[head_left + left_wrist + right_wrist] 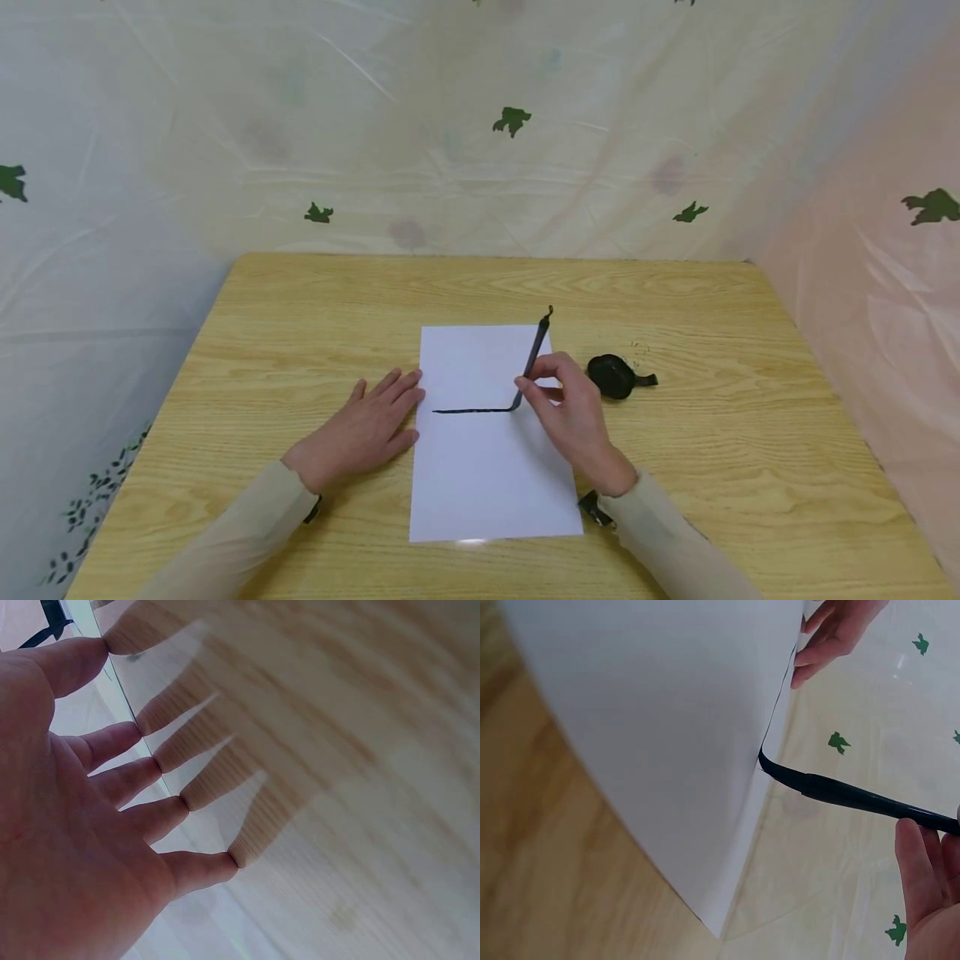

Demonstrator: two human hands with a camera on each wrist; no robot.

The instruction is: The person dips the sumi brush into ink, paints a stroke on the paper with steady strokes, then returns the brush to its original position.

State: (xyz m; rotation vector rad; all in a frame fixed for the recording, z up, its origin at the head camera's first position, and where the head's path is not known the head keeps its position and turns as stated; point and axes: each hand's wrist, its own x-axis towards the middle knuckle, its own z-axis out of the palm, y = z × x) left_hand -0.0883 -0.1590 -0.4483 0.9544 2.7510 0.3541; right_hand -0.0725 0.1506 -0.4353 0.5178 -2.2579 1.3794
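My right hand (576, 417) pinches a dark writing brush (537, 346) between thumb and fingers. The brush stands nearly upright, leaning slightly right, with a small loop at its top. In the right wrist view its black bristles (780, 772) bend against the white paper (487, 483). A thin black line (468, 411) runs across the sheet from near its left edge to the brush tip. My left hand (362, 435) lies palm down with fingers spread, its fingertips at the paper's left edge. In the left wrist view those straight fingers (157, 817) touch the glossy wood surface.
A black rounded object (611, 377) with a short stub lies right of the paper, with tiny dark specks behind it. The wooden table (300, 308) is bordered by pale hanging sheets (420, 150) printed with green bird shapes.
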